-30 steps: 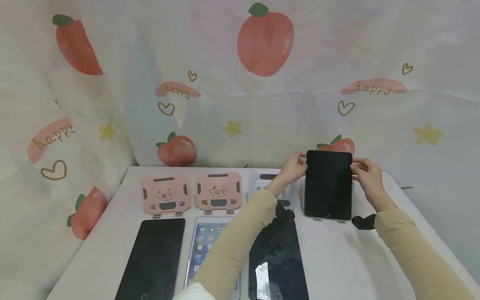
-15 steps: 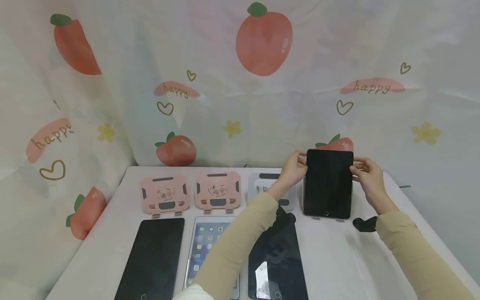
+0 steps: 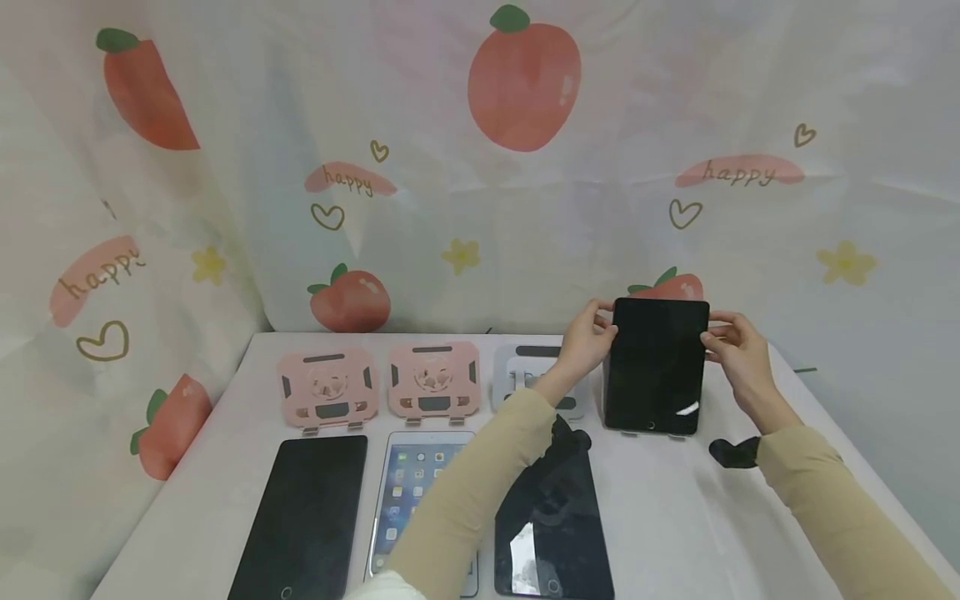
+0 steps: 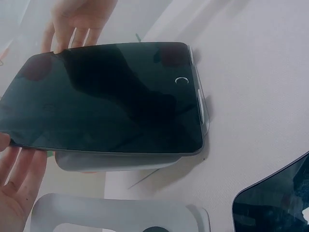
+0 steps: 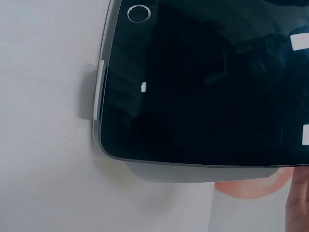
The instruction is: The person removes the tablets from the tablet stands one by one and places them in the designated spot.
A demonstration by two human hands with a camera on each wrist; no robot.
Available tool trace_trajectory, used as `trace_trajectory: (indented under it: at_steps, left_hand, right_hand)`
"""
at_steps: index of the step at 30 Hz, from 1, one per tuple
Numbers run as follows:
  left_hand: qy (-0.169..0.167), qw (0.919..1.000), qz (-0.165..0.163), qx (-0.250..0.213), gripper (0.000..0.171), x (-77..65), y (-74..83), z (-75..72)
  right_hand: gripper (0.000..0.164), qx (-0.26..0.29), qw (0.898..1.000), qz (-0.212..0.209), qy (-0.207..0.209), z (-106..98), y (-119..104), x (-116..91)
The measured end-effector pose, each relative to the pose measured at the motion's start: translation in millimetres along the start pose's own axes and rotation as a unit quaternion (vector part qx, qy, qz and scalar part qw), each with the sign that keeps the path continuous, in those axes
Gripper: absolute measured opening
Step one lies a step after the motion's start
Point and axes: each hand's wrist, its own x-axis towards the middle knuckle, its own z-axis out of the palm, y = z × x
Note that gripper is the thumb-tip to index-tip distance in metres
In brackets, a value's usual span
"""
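A black tablet (image 3: 657, 367) with a round home button stands leaning back at the right of the table, its lower edge on the small lips of a grey stand (image 5: 203, 174) mostly hidden behind it. My left hand (image 3: 585, 343) pinches the upper left edge, thumb at the front and fingers behind. On the opposite edge, my right hand (image 3: 742, 360) holds the tablet the same way. From the left wrist, the tablet's screen (image 4: 111, 101) appears with both hands at its upper end. Only some fingers (image 5: 298, 203) show at the right wrist view's edge.
Two pink stands (image 3: 330, 387) and a grey-blue stand (image 3: 517, 379) line the back. In front lie a black tablet (image 3: 303, 508), a white tablet with a lit screen (image 3: 408, 492), partly covered by my left sleeve, and another dark tablet (image 3: 555, 517). A printed curtain (image 3: 420, 100) hangs behind.
The held tablet's top has shifted slightly right and its bottom slightly left. A bright reflection has appeared low on its screen. Both hands keep their hold.
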Motion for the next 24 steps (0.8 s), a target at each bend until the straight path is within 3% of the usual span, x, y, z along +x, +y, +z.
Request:
trace_trajectory:
  at_steps: [8, 16, 24]
  left_hand:
    - [0.003, 0.9996, 0.026, -0.011, 0.026, -9.8, 6.0, -1.1]
    - [-0.006, 0.9981, 0.058, -0.019, 0.027, -18.5, 8.9, -5.2]
    - [-0.004, 0.9963, 0.085, -0.011, 0.03, -25.6, 14.7, -5.0]
  right_hand:
    - [0.03, 0.051, 0.999, -0.016, -0.001, -5.7, -6.2, -9.3]
    - [0.033, 0.062, 0.997, -0.033, -0.008, -7.7, -10.8, -14.3]
    - [0.036, 0.173, 0.983, -0.057, -0.012, -10.0, -13.9, -22.7]
